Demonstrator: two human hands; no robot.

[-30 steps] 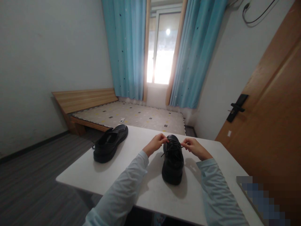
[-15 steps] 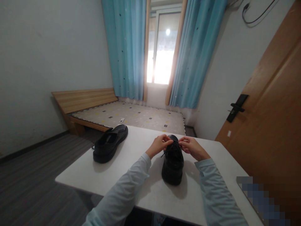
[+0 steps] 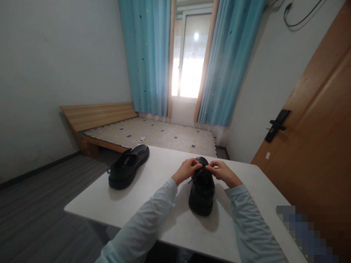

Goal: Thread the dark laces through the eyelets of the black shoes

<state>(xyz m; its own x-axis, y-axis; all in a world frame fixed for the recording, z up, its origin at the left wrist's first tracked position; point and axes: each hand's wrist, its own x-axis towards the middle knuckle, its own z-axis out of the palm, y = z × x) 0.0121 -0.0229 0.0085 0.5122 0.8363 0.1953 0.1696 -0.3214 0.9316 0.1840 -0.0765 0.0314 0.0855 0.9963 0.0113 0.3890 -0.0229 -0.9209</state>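
A black lace-up shoe stands upright on the white table, heel toward me and toe pointing away. My left hand pinches at the shoelace from the left side, thumb and forefinger together over the front of the shoe. From the right, my right hand pinches at the lace too, its fingertips close to those of the left. A lace end hangs at the shoe's left side. The lace between my fingers is small and dark, hard to make out. A second black shoe stands apart on the table's left side.
Behind the table is a low bed with a patterned mattress, a small white object lying on it. A wooden door with a black handle is at right. Blue curtains flank the window.
My right hand has shifted slightly left, bringing its fingertips nearer to my left hand over the laces. Both shoes stand where they were.
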